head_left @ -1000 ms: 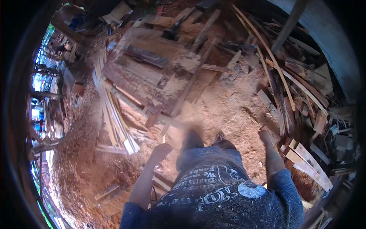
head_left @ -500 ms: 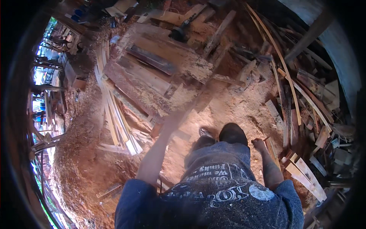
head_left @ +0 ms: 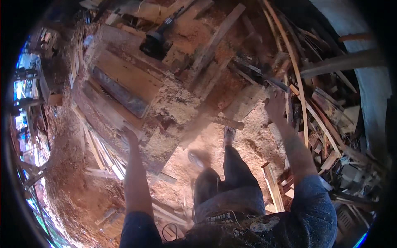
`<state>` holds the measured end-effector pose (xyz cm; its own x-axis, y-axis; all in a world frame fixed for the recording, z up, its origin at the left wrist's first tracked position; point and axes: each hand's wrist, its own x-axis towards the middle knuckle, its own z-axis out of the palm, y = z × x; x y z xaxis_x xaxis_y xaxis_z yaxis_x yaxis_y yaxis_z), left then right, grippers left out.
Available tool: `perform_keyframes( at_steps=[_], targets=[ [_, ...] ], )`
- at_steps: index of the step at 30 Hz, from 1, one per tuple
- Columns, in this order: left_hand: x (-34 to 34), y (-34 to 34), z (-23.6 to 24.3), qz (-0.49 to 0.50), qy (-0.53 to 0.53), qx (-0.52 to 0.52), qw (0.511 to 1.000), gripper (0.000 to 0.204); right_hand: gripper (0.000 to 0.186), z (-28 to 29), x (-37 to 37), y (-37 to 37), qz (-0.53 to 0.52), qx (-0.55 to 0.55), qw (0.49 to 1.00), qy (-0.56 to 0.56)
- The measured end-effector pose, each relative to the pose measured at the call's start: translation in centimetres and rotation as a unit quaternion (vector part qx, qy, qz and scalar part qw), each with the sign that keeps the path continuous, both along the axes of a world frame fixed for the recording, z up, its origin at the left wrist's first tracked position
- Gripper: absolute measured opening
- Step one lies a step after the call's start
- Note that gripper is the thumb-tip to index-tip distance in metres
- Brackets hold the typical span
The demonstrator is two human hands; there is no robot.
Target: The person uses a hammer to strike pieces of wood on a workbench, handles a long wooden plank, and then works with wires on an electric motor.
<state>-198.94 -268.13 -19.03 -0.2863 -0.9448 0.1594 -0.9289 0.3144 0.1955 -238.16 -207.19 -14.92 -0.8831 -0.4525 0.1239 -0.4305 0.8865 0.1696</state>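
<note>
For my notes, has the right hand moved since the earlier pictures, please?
Yes: the right hand moved forward, past the near end of the curved wooden strip.

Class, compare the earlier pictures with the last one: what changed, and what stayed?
The left hand has moved leftward over the wooden platform; the right hand has swung well forward. The view shifted too. Whether either hand grips anything is unclear. The dark board and black tool stayed on the platform.
</note>
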Motion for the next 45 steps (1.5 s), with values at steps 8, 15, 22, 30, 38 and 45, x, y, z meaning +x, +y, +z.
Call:
perform_keyframes(
  at_steps=[8,15,22,30,38,45],
  targets=[
    [-8.7,3.6,0.3,0.155,-0.061,0.073,0.983,0.066,0.05,-8.5,-16.5,2.8,-0.095,0.184,0.954,-0.216],
    [-8.9,3.8,2.6,0.154,-0.058,0.071,0.984,0.065,0.031,-5.7,-20.4,0.8,0.01,0.19,0.936,-0.295],
    [-5.8,2.1,1.1,0.091,-0.04,0.071,0.993,0.066,0.012,0.1,-12.2,-3.3,-0.16,-0.191,0.766,-0.593],
    [-5.2,1.4,5.7,0.157,0.036,0.183,0.97,0.067,0.008,4.7,14.3,-5.8,-0.118,-0.374,0.728,-0.562],
    [-4.4,0.4,5.7,0.057,0.053,0.176,0.981,0.072,0.023,9.7,34.4,-20.2,0.111,-0.311,0.732,-0.596],
    [-3.7,-0.5,3.9,0.031,0.059,0.105,0.992,0.081,0.049,2.7,39.0,-30.9,0.21,-0.03,0.795,-0.568]
  ],
)
